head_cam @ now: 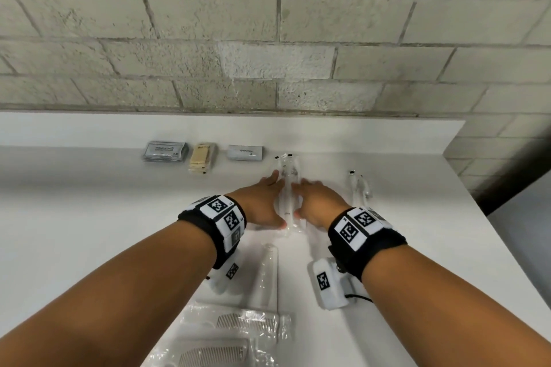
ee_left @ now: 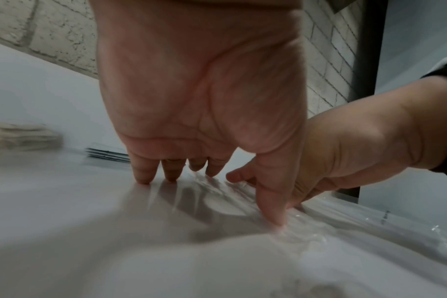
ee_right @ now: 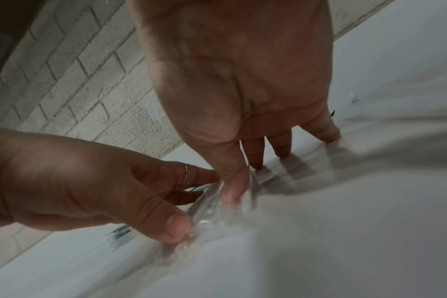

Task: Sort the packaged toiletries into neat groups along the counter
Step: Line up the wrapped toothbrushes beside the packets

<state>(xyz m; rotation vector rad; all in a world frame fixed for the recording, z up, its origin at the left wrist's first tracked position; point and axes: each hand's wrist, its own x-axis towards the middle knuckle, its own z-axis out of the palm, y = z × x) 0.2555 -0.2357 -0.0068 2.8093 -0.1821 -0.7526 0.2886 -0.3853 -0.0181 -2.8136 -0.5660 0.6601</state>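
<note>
Nearest, at 6 o'clock, clear crinkled bags of ribbed combs (head_cam: 226, 337) lie on the smooth white counter (head_cam: 89, 217). Beyond, the left hand (head_cam: 265, 202) and right hand (head_cam: 316, 202), fingers straight, press both sides of a long clear-wrapped toothbrush stack (head_cam: 286, 188) between them. At 11 o'clock sit flat grey sachets (head_cam: 165, 152), tan packets (head_cam: 202, 158) and a toothpaste pack (head_cam: 245, 152).
</note>
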